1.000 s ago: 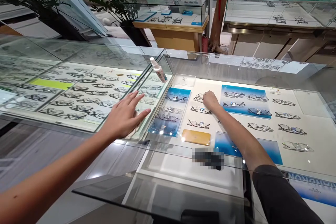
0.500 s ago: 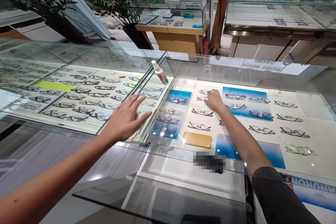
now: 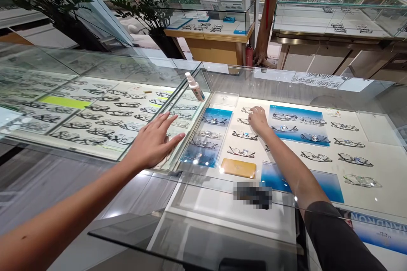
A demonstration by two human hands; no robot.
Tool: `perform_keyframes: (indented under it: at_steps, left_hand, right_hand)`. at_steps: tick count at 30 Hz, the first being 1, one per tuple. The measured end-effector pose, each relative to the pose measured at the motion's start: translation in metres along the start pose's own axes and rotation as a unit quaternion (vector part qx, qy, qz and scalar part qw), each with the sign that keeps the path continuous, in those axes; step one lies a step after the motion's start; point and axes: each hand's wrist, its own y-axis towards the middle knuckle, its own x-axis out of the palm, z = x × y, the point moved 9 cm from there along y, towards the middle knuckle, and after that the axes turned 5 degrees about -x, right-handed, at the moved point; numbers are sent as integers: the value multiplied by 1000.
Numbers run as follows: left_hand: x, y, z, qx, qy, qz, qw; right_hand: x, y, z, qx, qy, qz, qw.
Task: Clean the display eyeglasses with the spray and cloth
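My left hand (image 3: 155, 140) lies over the glass top of the left showcase (image 3: 178, 106), fingers spread, just below a white spray bottle (image 3: 195, 87). Inside the right showcase, my right hand (image 3: 258, 121) reaches down at a pair of glasses (image 3: 245, 121) in the back row. Its fingers are curled, and their tips touch or nearly touch the frame; whether they grip it cannot be made out. Blue display sheets (image 3: 299, 123) with glasses lie to its right, and another blue sheet (image 3: 206, 137) is to its left.
An orange case (image 3: 238, 168) lies near the front of the right showcase. Rows of glasses (image 3: 119, 113) fill the left showcase. A clear pane edge (image 3: 127, 243) crosses the foreground. Behind stand another display case (image 3: 210, 44), potted plants (image 3: 155, 8) and a red extinguisher (image 3: 249, 55).
My right hand has shifted very slightly left and up, its fingers a little further over the glasses. My left hand stays nearly in place, still spread.
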Motion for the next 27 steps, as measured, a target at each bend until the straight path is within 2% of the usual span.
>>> perform_keyframes:
  at_steps: [6, 13, 21, 27]
  left_hand:
    - [-1, 0, 1, 8, -2, 8, 1000]
    - [-2, 0, 3, -3, -5, 0, 1000]
    - [4, 6, -3, 16, -14, 25, 999]
    - [7, 11, -3, 21, -7, 40, 999]
  right_hand:
    - [7, 0, 1, 15, -8, 6, 1000]
    - [2, 0, 1, 26, -8, 3, 1000]
    - [-24, -13, -13, 24, 4, 17, 1000]
    - [-47, -53, -48, -18, 36, 20, 999]
